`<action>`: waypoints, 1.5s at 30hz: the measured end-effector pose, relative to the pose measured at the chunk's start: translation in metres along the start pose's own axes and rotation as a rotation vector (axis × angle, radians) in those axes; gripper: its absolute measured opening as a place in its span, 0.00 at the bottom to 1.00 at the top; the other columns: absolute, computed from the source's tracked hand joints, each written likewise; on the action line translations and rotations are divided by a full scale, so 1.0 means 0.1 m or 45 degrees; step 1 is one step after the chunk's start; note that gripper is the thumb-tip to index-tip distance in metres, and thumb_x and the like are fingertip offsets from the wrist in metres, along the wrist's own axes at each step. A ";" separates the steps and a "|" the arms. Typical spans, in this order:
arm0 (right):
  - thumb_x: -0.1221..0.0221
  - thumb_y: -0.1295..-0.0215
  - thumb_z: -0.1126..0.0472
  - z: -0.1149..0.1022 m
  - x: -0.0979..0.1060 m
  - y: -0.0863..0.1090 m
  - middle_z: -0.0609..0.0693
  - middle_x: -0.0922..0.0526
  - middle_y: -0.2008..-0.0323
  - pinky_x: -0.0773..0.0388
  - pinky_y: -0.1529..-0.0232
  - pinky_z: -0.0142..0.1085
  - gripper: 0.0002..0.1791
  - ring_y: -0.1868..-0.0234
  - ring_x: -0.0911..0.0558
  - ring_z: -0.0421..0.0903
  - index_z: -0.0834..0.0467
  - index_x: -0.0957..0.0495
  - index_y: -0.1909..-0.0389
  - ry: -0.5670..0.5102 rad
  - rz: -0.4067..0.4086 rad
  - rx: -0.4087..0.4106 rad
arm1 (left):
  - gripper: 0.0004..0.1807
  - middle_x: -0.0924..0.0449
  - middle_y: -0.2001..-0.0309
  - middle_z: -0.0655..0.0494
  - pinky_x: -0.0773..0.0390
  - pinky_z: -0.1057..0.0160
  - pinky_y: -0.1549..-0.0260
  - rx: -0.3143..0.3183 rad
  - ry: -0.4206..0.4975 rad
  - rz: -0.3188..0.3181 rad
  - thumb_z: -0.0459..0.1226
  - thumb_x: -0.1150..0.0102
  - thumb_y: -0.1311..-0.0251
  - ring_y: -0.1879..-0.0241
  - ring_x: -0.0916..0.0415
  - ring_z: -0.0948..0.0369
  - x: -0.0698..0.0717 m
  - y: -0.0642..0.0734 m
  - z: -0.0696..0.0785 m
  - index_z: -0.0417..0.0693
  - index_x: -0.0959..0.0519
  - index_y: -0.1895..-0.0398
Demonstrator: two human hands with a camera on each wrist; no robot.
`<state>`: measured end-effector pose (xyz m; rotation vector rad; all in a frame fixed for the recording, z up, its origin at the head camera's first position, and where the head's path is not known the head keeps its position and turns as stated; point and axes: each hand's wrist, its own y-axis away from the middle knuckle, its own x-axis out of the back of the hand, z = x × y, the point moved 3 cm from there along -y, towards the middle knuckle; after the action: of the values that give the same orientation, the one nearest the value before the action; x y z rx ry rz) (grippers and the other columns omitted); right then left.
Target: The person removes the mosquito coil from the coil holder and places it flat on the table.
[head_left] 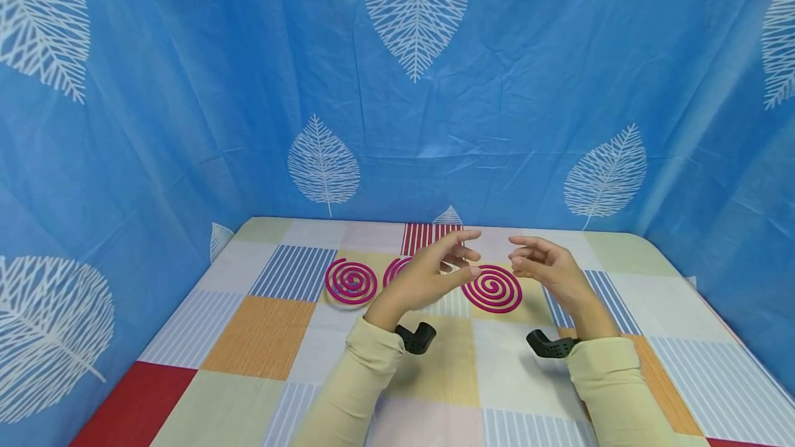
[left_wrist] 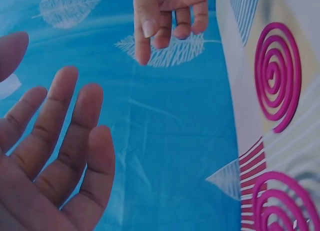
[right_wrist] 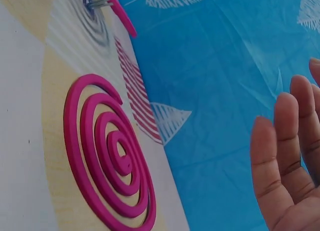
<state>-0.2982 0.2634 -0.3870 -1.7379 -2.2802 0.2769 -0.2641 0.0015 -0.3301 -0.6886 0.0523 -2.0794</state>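
Note:
Both hands are raised above the table with fingers loosely bent and nothing held. My left hand (head_left: 431, 269) partly covers the middle pink mosquito coil (head_left: 396, 267). To its right, my right hand (head_left: 553, 271) hovers beside another pink mosquito coil (head_left: 493, 286), which lies flat on the cloth and shows whole in the right wrist view (right_wrist: 125, 166). A gap separates the two hands. On the left is a third pink mosquito coil (head_left: 352, 281), with a shadow below it. In the right wrist view, a small metal stand (right_wrist: 99, 2) appears under a coil's edge.
A patchwork cloth (head_left: 261, 333) covers the table. Blue curtains (head_left: 484, 109) with white leaf prints enclose the back and sides. Black wrist mounts (head_left: 417, 338) sit on both forearms, close to the sleeve cuffs.

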 end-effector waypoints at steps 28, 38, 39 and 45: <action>0.34 0.29 0.74 -0.25 -0.39 -0.08 0.73 0.17 0.42 0.19 0.45 0.26 0.23 0.46 0.14 0.42 0.74 0.23 0.35 0.476 -0.121 0.072 | 0.33 0.16 0.37 0.44 0.17 0.47 0.43 0.021 -0.263 0.007 0.38 0.37 0.22 0.38 0.19 0.46 0.45 0.50 -0.19 0.45 0.33 0.18; 0.33 0.31 0.75 -0.21 -0.50 -0.13 0.68 0.13 0.48 0.17 0.47 0.29 0.22 0.49 0.12 0.46 0.74 0.21 0.38 0.502 -0.178 0.116 | 0.31 0.13 0.41 0.47 0.17 0.59 0.54 0.004 -0.327 0.109 0.35 0.35 0.24 0.47 0.17 0.53 0.62 0.63 -0.30 0.46 0.30 0.20; 0.33 0.31 0.75 -0.20 -0.51 -0.14 0.68 0.13 0.48 0.17 0.47 0.29 0.22 0.50 0.12 0.46 0.75 0.21 0.38 0.497 -0.181 0.119 | 0.31 0.13 0.42 0.46 0.17 0.58 0.54 0.001 -0.332 0.118 0.35 0.35 0.24 0.47 0.17 0.53 0.64 0.64 -0.31 0.46 0.30 0.20; 0.34 0.30 0.74 -0.13 -0.58 -0.17 0.68 0.13 0.49 0.17 0.48 0.31 0.21 0.51 0.13 0.44 0.76 0.21 0.38 0.489 -0.221 0.099 | 0.31 0.13 0.43 0.46 0.16 0.52 0.49 0.043 -0.340 0.167 0.34 0.35 0.24 0.47 0.16 0.52 0.74 0.71 -0.37 0.46 0.30 0.21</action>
<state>-0.2956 0.2031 -0.3748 -1.4017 -2.0884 -0.0051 -0.2597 -0.1063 -0.3484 -0.9118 -0.0858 -1.8444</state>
